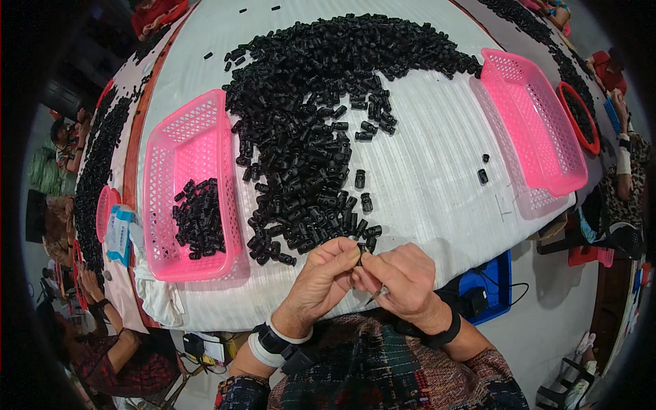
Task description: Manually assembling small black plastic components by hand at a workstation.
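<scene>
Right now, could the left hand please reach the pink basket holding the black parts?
Probably yes: the left hand is beside the pink basket, with nothing between, though it pinches a small black part.

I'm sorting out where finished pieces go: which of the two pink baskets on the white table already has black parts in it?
The pink basket on the left, beside the left hand; a heap of small black parts lies in its near end. The pink basket on the right shows none.

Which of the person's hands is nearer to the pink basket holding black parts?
Left. The left hand is just right of and below the pink basket with black parts; the right hand lies farther right, beyond it.
</scene>
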Motion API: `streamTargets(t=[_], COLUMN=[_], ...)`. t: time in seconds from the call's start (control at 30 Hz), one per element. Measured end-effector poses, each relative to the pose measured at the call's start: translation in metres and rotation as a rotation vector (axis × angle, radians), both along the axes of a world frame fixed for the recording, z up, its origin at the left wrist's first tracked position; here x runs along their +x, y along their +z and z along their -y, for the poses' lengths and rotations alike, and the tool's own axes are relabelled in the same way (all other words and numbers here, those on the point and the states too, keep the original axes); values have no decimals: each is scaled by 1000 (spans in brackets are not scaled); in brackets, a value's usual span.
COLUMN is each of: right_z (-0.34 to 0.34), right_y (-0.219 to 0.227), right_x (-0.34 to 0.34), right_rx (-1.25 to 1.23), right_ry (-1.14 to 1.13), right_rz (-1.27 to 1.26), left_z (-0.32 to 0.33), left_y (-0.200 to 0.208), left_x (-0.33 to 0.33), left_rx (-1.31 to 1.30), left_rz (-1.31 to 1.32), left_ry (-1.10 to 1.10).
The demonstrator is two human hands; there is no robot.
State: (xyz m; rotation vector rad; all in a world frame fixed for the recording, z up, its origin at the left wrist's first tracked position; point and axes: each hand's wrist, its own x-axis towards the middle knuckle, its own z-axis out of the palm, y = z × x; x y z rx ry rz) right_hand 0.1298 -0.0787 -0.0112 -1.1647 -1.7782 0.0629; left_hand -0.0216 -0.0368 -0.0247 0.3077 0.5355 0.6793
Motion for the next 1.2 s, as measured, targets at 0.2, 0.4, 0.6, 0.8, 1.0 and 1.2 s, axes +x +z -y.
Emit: streamTargets(t=[0.2,0.4,0.6,0.8,1.0,1.2], right_z=[-1,1,1,-2,2,-5], right_y=[-8,-6,-1,-3,5,18], right_x=[-3,-6,-6,-7,-3,15], right_rx=[47,25,-7,-41,-183,-523], right_ry=[25,32,27,42,92,301], right_rz=[-42,-94,-85,-85,-116,-608], left_z=[1,3,2,0,-1,-3], left_y=[1,0,-1,3,4,4], left_x=[0,-2,-3,-2,-1,-4], left_rx=[-24,34,21,11,-19,-4], left_rz=[1,23,14,36,11,53], left_ry=[9,-4,-10,-26,-39,-69])
